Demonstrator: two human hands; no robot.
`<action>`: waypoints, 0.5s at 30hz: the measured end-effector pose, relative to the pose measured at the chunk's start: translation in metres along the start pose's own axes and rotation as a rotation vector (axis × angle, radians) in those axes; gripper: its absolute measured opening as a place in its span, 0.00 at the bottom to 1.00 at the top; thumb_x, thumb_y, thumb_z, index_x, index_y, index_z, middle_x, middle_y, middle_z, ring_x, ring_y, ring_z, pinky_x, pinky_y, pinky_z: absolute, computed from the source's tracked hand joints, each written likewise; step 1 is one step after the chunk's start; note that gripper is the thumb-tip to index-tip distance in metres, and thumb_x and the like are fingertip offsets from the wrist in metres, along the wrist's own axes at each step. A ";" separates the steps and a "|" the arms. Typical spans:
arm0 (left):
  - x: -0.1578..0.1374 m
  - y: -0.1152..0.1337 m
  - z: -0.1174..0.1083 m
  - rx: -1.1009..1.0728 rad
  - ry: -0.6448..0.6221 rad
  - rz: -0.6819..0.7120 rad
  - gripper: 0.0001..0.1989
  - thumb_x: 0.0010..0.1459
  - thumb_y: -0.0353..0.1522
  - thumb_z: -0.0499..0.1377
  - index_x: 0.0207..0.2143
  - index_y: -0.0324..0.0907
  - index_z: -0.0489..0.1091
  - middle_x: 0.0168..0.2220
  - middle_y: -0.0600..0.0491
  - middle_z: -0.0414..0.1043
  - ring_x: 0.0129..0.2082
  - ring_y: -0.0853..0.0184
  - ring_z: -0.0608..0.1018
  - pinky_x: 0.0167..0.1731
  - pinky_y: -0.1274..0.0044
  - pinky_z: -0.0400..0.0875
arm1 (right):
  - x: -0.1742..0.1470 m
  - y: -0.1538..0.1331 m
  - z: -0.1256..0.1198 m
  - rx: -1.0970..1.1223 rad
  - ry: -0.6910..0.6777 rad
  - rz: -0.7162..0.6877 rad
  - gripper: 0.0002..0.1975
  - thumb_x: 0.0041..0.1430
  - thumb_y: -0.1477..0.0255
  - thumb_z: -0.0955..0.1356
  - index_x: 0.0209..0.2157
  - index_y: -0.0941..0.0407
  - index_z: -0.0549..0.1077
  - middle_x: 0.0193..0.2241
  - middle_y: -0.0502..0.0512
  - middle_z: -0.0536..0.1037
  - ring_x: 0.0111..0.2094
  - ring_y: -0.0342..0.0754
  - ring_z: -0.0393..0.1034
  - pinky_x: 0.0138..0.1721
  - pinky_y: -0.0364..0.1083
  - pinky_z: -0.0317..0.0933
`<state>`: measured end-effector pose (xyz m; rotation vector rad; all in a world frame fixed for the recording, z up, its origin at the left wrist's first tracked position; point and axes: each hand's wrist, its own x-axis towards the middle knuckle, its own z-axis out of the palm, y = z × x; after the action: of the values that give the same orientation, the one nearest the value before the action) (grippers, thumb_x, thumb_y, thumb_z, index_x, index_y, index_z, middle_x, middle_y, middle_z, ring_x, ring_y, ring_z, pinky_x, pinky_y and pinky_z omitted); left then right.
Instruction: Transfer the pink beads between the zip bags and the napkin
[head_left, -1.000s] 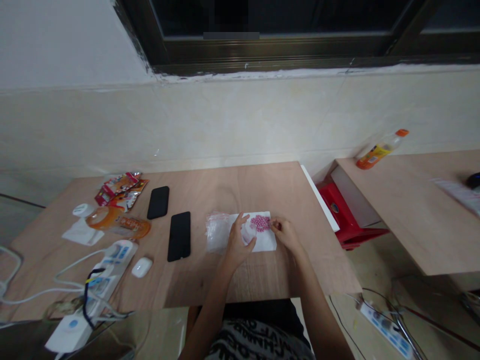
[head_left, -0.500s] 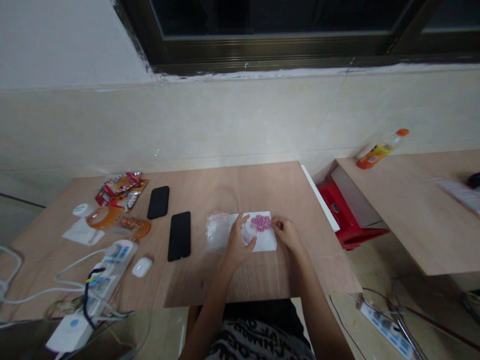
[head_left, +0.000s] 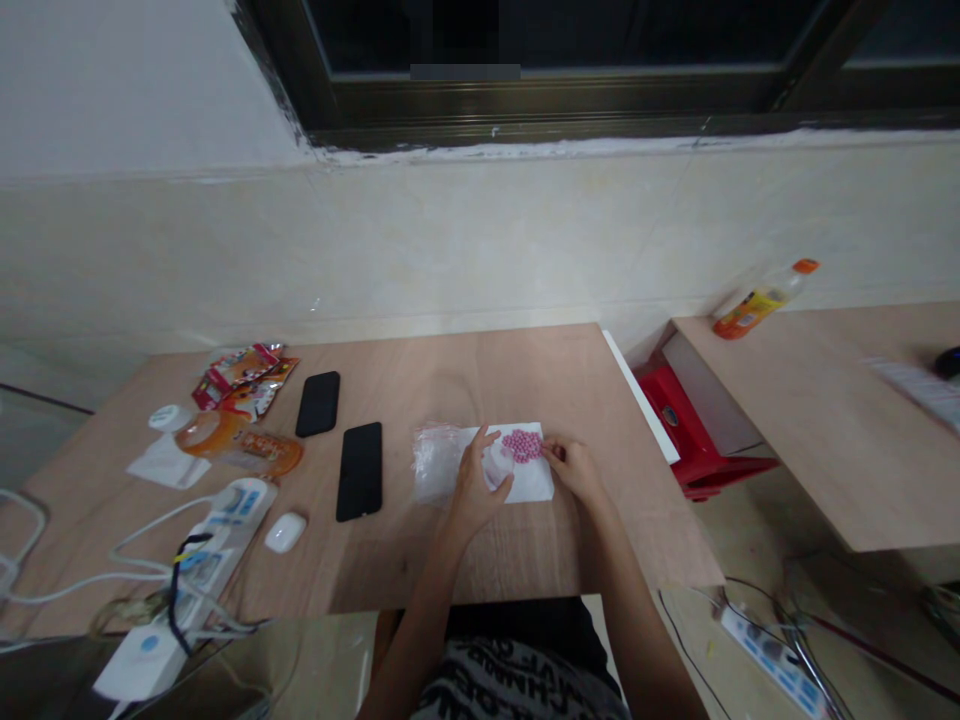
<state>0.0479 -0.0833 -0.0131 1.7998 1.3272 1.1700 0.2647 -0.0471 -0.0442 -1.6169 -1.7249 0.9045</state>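
On a white sheet of paper (head_left: 536,488) lies a cluster of small pink beads (head_left: 523,446). My left hand (head_left: 474,485) rests over the left part of the sheet, thumb and fingers curved around a small see-through whitish thing (head_left: 498,465) beside the beads. Its exact kind is too small to make out. My right hand (head_left: 571,466) is at the sheet's right edge, with thumb and forefinger pinched together by the beads. Whatever those fingertips hold is hidden. A clear plastic bag (head_left: 436,464) lies just left of my left hand.
Two black phones (head_left: 360,472) (head_left: 318,404) lie to the left. Beyond them are an orange bottle (head_left: 244,447) on its side, snack packets (head_left: 247,380), a white earbud case (head_left: 286,533) and a power strip (head_left: 217,550) with cables. A red stool (head_left: 694,430) stands between the tables.
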 end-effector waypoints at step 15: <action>-0.001 0.002 0.001 0.018 0.006 0.012 0.45 0.48 0.27 0.62 0.64 0.47 0.43 0.56 0.44 0.66 0.55 0.57 0.69 0.52 0.61 0.65 | -0.004 -0.049 0.000 0.469 0.070 -0.012 0.21 0.49 0.51 0.70 0.29 0.57 0.76 0.17 0.44 0.59 0.20 0.41 0.52 0.22 0.41 0.48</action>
<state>0.0499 -0.0846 -0.0118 1.8211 1.3358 1.1742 0.2360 -0.0522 -0.0045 -1.3069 -1.3440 1.1315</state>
